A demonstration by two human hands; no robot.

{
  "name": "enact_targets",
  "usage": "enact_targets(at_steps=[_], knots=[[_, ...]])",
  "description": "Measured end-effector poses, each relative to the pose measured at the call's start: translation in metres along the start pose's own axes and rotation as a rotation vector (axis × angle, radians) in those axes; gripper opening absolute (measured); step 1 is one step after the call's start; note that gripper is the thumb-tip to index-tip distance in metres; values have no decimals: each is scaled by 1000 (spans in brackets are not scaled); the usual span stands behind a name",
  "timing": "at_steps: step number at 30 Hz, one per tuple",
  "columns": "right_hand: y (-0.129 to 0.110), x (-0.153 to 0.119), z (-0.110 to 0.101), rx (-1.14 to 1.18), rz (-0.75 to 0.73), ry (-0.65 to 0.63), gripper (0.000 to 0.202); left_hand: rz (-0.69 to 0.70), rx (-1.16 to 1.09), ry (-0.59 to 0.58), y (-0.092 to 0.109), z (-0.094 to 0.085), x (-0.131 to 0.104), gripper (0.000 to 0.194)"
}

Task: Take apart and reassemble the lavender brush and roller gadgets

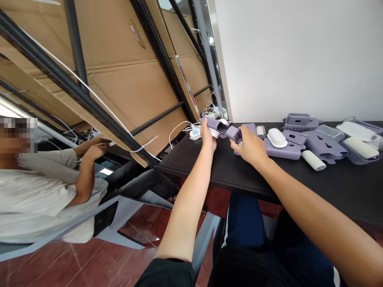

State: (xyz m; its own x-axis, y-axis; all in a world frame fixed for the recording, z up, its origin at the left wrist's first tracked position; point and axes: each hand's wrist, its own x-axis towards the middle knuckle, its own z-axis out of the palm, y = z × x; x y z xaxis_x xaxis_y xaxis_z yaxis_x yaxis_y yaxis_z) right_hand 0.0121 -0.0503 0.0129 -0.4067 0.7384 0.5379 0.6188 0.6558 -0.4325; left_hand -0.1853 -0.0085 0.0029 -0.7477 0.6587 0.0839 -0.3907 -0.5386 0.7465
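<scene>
Over the far left part of the black table, my left hand is closed round a purple perforated plastic holder. White bristles show just under that holder; whether they belong to a brush in the same grip I cannot tell. Close beside it, my right hand grips a small purple plastic box by its right side. The box and the holder almost meet, and whether they touch is unclear. Right of my hand, a white scrubbing brush lies bristles up on a purple perforated case.
More purple cases, a cream roller and a clear-topped box crowd the right side of the table. White cables tangle at the back left corner. Another person sits at left, beyond a grey chair.
</scene>
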Motion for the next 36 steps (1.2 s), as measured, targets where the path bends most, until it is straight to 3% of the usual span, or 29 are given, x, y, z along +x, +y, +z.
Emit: enact_targets(at_steps=[4,8,11,13,16,18,21,22,27,31,34,36], knots=[[9,3,-3,158,16,157,39,-55,-67,63,4,-7,9,33],[15,7,-8,257,62,305,42,-77,-117,219,11,-13,15,36],[20,12,-11,328,130,384,42,-12,-34,337,12,-15,15,40],[24,16,-12,364,167,404,44,68,85,334,12,-15,16,42],[29,21,-13,394,214,397,47,220,362,167,19,-19,21,42],[31,22,-13,413,236,395,48,339,659,-45,29,-21,25,42],[30,22,-16,410,251,390,46,286,1147,-398,44,-20,27,42],[29,22,-17,393,259,376,45,236,1214,-454,48,-18,25,40],[23,18,-25,307,296,299,44,70,1075,-451,43,-1,3,30],[23,19,-26,288,291,297,45,85,909,-498,26,17,-9,23],[23,19,-26,265,265,284,46,195,608,-373,13,32,-13,25],[23,19,-26,241,250,266,48,180,458,-297,7,40,-17,33]])
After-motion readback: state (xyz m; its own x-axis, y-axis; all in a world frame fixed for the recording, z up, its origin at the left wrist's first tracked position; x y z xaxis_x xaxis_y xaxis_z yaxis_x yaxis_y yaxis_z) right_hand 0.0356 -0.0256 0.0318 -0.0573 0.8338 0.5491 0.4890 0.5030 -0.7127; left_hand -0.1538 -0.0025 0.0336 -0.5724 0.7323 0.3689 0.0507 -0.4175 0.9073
